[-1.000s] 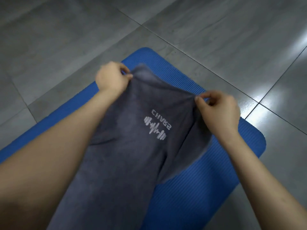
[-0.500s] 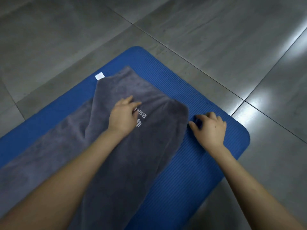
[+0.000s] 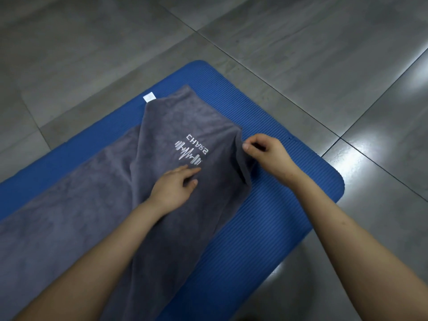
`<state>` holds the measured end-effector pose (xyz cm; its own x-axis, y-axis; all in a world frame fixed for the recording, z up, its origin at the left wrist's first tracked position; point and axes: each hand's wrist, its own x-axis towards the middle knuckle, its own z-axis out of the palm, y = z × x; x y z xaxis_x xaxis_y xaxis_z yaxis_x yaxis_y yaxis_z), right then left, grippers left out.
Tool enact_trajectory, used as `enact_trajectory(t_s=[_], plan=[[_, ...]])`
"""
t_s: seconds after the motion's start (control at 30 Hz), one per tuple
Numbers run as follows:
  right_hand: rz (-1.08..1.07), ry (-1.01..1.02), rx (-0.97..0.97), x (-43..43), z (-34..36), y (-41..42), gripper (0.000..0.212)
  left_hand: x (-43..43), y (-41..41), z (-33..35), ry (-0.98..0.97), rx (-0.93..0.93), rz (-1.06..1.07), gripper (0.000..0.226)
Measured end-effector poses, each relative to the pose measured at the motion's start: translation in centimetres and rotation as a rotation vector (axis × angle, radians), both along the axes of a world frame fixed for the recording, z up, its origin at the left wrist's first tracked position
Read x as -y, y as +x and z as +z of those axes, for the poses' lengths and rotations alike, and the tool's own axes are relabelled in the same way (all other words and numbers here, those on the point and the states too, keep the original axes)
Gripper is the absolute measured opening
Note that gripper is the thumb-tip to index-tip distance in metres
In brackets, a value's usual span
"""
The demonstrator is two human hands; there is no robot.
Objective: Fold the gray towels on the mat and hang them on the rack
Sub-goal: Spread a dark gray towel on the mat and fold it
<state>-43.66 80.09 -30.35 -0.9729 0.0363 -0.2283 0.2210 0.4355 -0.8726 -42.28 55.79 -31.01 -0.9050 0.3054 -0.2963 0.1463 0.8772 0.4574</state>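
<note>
A gray towel (image 3: pixel 97 205) lies lengthwise on the blue mat (image 3: pixel 266 228), its top layer folded over so a white logo faces up. A white tag (image 3: pixel 149 97) sticks out at its far corner. My left hand (image 3: pixel 176 186) rests flat on the towel just below the logo, fingers straight. My right hand (image 3: pixel 266 154) pinches the towel's right edge near the far corner and lifts it slightly. No rack is in view.
Gray floor tiles (image 3: pixel 301 54) surround the mat on all sides, with bright light reflections at the right. The mat's rounded far corner (image 3: pixel 201 66) and right corner (image 3: pixel 338 184) are visible.
My left hand slid down the towel, uncovering the logo. My right hand moved from the bare mat to the towel's right edge and pinched it.
</note>
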Motion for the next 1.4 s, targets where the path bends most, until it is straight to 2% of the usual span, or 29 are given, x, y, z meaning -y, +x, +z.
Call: enact_trajectory(t_s=[0.03,0.13,0.2,0.33,0.43,0.5,0.6,0.67,0.73,0.8,0.97,1.13,1.33,1.4], plan=[[-0.024,0.039,-0.020,0.0,0.5,0.0,0.011,0.2,0.0,-0.1,-0.016,0.000,0.009,0.041],[-0.067,0.393,-0.101,-1.0,2.1,0.1,0.008,0.3,0.2,-0.3,-0.079,0.042,0.025,0.043],[-0.118,0.564,-0.146,-2.2,3.4,0.2,0.013,0.0,0.3,-0.5,-0.116,0.096,0.003,0.045],[-0.160,0.802,-0.018,-5.3,3.7,-0.3,0.017,-1.0,0.3,-0.8,-0.173,0.161,-0.043,0.048],[-0.107,0.796,0.135,-6.5,1.1,0.4,0.022,-1.9,0.8,-0.8,-0.170,0.147,-0.048,0.050],[-0.121,0.778,0.169,-6.7,-0.6,1.5,0.030,-1.9,2.0,-0.9,-0.104,0.087,-0.004,0.047],[-0.197,0.789,0.123,-6.5,-2.3,3.8,0.047,-0.6,5.5,-0.8,-0.006,-0.224,0.050,0.034],[-0.255,0.777,0.076,-6.0,-3.1,5.5,0.052,0.9,8.3,-0.9,0.026,-0.332,0.048,0.024],[-0.299,0.770,0.051,-5.3,-3.8,7.1,0.052,2.0,11.0,-1.1,0.016,-0.301,0.023,0.014],[-0.298,0.762,0.035,-4.3,-4.3,8.3,0.049,2.8,13.2,-1.5,0.005,-0.247,0.012,0.012],[-0.316,0.748,-0.053,-2.6,-4.4,9.4,0.033,3.8,17.0,-2.5,-0.182,-0.231,-0.171,0.028],[-0.365,0.754,-0.057,-1.6,-4.7,8.2,0.028,4.3,18.4,-2.5,-0.295,-0.321,-0.203,0.047],[-0.443,0.836,-0.201,-2.7,-5.1,8.7,0.030,4.5,19.4,-3.1,-0.087,-0.314,-0.243,0.041],[-0.424,0.955,-0.186,-2.6,-5.0,9.6,0.023,5.2,20.1,-3.6,-0.021,-0.335,-0.235,0.038]])
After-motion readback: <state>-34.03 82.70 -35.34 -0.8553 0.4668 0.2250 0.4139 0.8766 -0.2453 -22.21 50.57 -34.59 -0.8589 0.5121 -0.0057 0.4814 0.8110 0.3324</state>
